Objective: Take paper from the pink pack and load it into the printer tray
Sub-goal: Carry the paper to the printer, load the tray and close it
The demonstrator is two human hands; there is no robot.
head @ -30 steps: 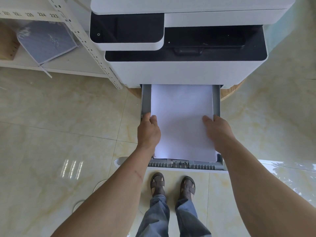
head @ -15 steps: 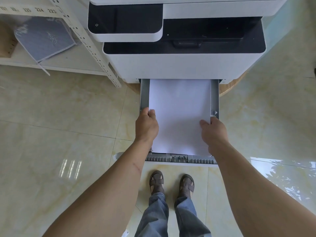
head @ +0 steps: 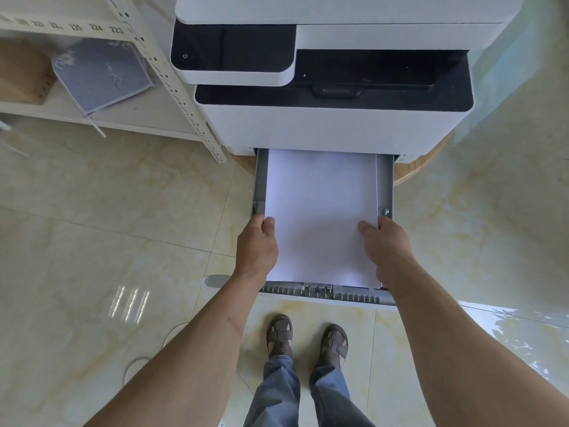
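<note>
A white stack of paper lies in the grey printer tray, which is pulled out from the bottom of the white and black printer. My left hand grips the stack's left edge, thumb on top. My right hand grips the right edge, fingers resting on the sheet. The stack's near end sits slightly above the tray's front ribs. The pink pack is not in view.
A pale metal shelf stands left of the printer, holding a grey folder and a cardboard box. The printer sits on a round wooden base. My sandalled feet stand on glossy floor tiles just below the tray.
Both hands have slid a little toward the printer along the paper's edges, and the stack has settled lower and deeper into the tray. The camera view shifted slightly.
</note>
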